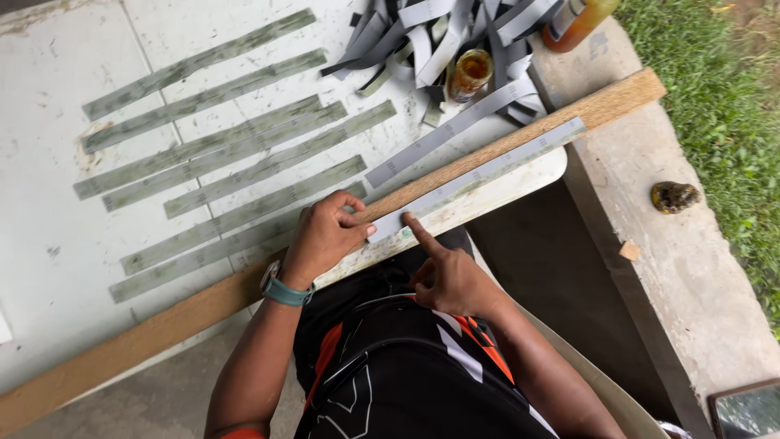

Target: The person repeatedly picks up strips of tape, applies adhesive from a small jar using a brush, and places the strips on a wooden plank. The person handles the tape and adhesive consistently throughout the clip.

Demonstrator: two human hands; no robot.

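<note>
A long wooden batten [520, 138] lies slantwise across the white tabletop [49, 211], from lower left to upper right. A grey strip [479, 172] lies along its near side. My left hand [325, 236], with a teal watch on the wrist, grips the batten and pinches the strip's near end with the thumb. My right hand [443, 272] has its forefinger stretched out, the tip pressing on the strip just right of the left thumb. A loose grey strip [439, 138] lies beside the batten on its far side.
Several greenish coated strips [219, 150] lie in rows on the tabletop. A heap of grey strips [439, 36] with a small open jar [471, 71] sits at the back. An orange bottle [581, 20] stands on the concrete ledge [691, 268]; grass lies beyond.
</note>
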